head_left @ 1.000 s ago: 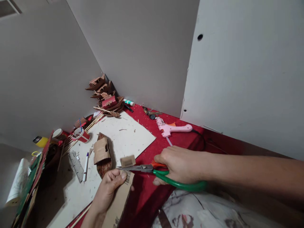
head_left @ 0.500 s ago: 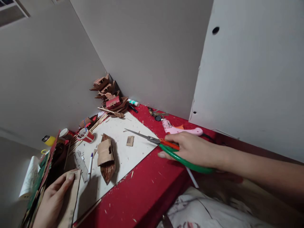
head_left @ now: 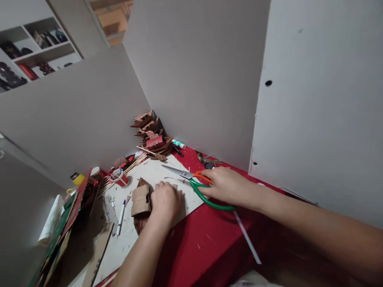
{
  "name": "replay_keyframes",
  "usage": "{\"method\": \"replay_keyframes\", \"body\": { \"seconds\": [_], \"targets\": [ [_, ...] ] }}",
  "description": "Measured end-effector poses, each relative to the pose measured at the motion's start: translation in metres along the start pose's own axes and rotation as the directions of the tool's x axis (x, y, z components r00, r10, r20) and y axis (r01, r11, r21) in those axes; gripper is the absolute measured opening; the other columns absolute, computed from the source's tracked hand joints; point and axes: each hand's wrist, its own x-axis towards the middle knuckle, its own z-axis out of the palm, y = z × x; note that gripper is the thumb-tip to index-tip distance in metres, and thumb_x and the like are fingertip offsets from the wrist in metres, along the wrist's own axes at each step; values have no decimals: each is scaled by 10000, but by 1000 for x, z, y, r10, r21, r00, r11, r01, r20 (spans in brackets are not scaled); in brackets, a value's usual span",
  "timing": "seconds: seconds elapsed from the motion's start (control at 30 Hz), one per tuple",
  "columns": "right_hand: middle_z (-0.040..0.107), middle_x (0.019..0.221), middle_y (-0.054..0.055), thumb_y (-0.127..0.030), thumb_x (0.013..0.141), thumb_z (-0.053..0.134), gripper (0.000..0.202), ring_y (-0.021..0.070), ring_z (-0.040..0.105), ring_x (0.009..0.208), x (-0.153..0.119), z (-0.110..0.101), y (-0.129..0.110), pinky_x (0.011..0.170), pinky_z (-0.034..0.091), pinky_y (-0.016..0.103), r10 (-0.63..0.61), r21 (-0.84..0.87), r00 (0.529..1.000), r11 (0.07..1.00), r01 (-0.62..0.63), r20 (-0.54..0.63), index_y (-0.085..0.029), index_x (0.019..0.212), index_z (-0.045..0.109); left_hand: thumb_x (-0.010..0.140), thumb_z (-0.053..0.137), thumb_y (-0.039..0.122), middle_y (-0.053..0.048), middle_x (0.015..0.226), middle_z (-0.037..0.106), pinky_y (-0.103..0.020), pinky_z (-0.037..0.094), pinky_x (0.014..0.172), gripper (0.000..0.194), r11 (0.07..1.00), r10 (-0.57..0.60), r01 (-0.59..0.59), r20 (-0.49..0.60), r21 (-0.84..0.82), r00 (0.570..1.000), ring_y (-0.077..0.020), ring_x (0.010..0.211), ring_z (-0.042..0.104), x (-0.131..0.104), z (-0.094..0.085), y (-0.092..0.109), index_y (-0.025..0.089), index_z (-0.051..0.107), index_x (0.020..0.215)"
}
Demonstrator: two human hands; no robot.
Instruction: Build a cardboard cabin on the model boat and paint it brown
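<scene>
In my right hand [head_left: 223, 185] is a pair of scissors [head_left: 187, 175] with one orange and one green handle; its blades point left over the white board and look nearly closed. My left hand [head_left: 166, 199] reaches onto the board just right of the small cardboard boat [head_left: 141, 201]. Its fingers curl down around a small piece of cardboard [head_left: 174, 186], of which only a bit of edge shows. The boat has a tan curved cover and a brown hull, partly hidden by my left wrist. A longer cardboard strip [head_left: 98, 253] lies at the lower left.
A white pen [head_left: 121, 218] and a clear ruler [head_left: 110, 209] lie left of the boat. Behind them stand a red and white cup [head_left: 120, 178] and thin sticks. Finished model boats [head_left: 154, 139] are stacked in the corner near a glue stick [head_left: 178, 144]. Grey panels enclose the table.
My left hand has let go of the cardboard strip and moved right to the small cardboard piece. The scissors stay in my right hand. The view has tilted upward and left.
</scene>
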Motion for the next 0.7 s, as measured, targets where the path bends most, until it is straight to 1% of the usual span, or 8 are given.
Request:
{"method": "replay_keyframes", "body": {
  "seconds": [0.1,0.23,0.37,0.43,0.5,0.57,0.63,0.7],
  "targets": [
    [721,850,136,-407,814,542,296,279,678,798,8,0,-2,628,412,289,-11,-91,1000,996,11,-6,-153,868,686,807,591,227,-218,1113,625,-510,358,959,203,984,-82,78,17,163,996,-330,1112,555,16,14,-2,86,613,951],
    [723,894,178,-418,818,513,340,312,687,842,19,-1,-6,630,432,308,-28,-166,999,986,30,15,-131,866,687,790,559,179,-261,1052,642,-471,396,883,189,975,-105,89,70,202,992,-356,1051,591,6,9,-8,122,549,970],
    [722,913,220,-384,800,525,344,337,695,857,33,3,-19,648,462,331,-32,-185,999,982,39,39,-101,879,705,819,539,227,-145,878,682,-329,454,681,124,997,-69,65,137,33,988,-238,769,646,-28,1,-12,182,491,924],
    [723,908,233,-356,783,547,330,343,699,856,40,10,-27,651,475,337,-38,-186,998,981,48,57,-90,886,714,918,394,323,-80,825,685,-259,421,502,153,991,-56,77,182,-109,982,-145,516,576,-48,-4,-16,196,456,976],
    [723,915,241,-335,765,580,319,341,700,863,47,19,-35,657,485,332,-43,-183,996,981,57,80,-79,891,722,952,307,400,-68,863,686,-224,367,400,268,958,-46,103,211,-267,976,-94,406,493,-66,-12,-23,188,438,1050],
    [721,941,245,-312,749,612,304,338,699,880,52,29,-42,667,493,326,-55,-175,993,982,72,100,-72,897,727,916,442,440,-84,882,687,-201,341,378,350,730,-38,166,203,-663,978,-75,403,489,-79,-23,-31,161,463,1128],
    [720,963,243,-290,748,626,284,334,697,895,56,38,-47,678,497,323,-70,-165,991,982,88,111,-72,898,729,854,587,434,-98,909,688,-189,368,384,410,517,-32,188,201,-835,979,-87,454,551,-86,-34,-38,148,507,1137],
    [719,958,242,-277,756,634,263,330,696,890,56,41,-50,688,499,327,-82,-156,991,983,98,109,-70,891,725,804,674,396,-109,953,691,-190,415,405,420,407,-28,204,211,-890,977,-111,514,612,-89,-44,-43,153,538,1119]
  ]
}}
